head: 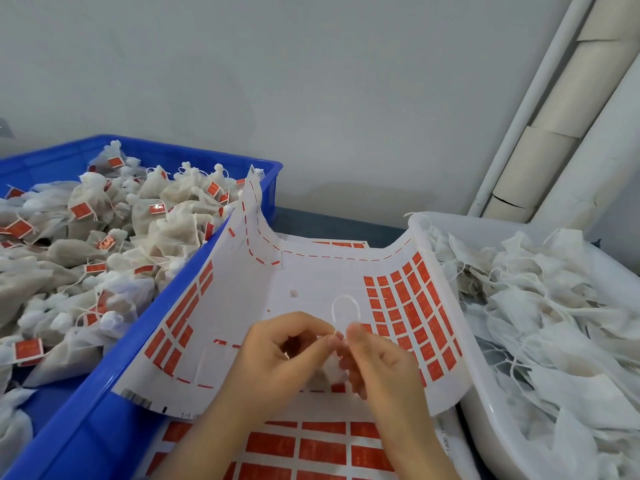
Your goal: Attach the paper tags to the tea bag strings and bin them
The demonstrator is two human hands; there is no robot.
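Pinching the string (344,304) between curled thumbs and forefingers, the left hand (287,344) and right hand (377,362) meet fingertip to fingertip over a curled tag sheet (277,306). The string loops up from the pinch. A tea bag (329,372) sits under the hands, mostly hidden. The sheet, with red tags left along its sides, leans on the blue bin (104,410) at left, heaped with tagged bags (86,209), and the white bin (485,393) at right, full of untagged bags (536,306). A second sheet (311,445) lies beneath.
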